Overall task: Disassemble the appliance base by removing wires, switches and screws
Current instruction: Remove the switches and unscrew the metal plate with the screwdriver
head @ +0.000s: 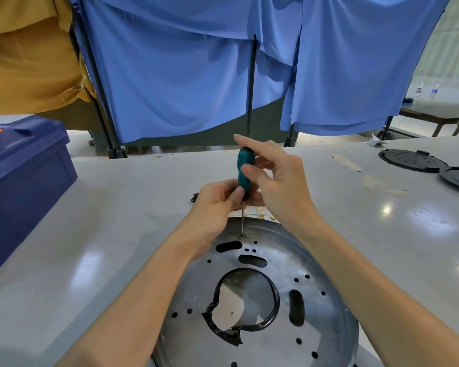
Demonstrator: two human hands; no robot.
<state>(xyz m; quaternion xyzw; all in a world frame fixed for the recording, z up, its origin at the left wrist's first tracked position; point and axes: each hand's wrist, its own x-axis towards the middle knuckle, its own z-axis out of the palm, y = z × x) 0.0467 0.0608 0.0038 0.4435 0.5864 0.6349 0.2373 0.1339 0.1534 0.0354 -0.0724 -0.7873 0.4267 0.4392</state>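
Left hand (215,205) pinches the screwdriver (245,161); right hand's (281,186) fingers loosely ring its handle.

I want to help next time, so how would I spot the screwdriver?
Find the big shiny round metal base on the grey table. At its far edge the screwdriver stands upright, gripped by the left hand low down and the right hand higher. Only it has a teal handle.
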